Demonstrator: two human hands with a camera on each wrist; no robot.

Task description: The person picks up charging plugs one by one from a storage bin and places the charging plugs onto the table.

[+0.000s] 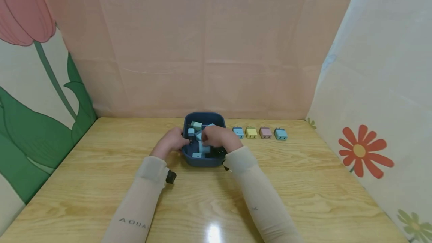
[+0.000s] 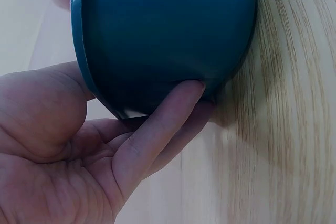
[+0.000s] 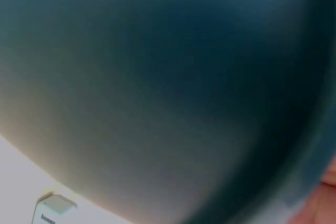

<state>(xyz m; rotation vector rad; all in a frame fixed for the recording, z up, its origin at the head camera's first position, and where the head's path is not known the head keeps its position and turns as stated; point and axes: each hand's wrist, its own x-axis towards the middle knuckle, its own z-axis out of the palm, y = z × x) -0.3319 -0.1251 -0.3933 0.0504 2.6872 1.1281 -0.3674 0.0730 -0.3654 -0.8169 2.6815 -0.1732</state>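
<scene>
A dark blue plastic bin [image 1: 202, 162] stands on the table with several small charger plugs inside, one of them pale green [image 1: 196, 125] and another light blue [image 1: 197, 155]. My left hand [image 1: 173, 140] grips the bin's left side. In the left wrist view, its fingers [image 2: 157, 129] lie against the outer wall and the thumb goes behind the rim. From the right, my right hand [image 1: 221, 138] reaches down into the bin among the plugs. Its fingertips are mostly hidden, so whether they pinch a plug cannot be told. The bin's blurred wall [image 3: 157, 77] fills most of the right wrist view.
Right of the bin, a row of charger plugs lies on the wooden table [image 1: 320, 183]: a blue plug [image 1: 238, 133], a yellow plug [image 1: 251, 133], a pink plug [image 1: 265, 133] and another blue plug [image 1: 281, 134]. A pinkish cloth backdrop [image 1: 202, 48] hangs behind the table.
</scene>
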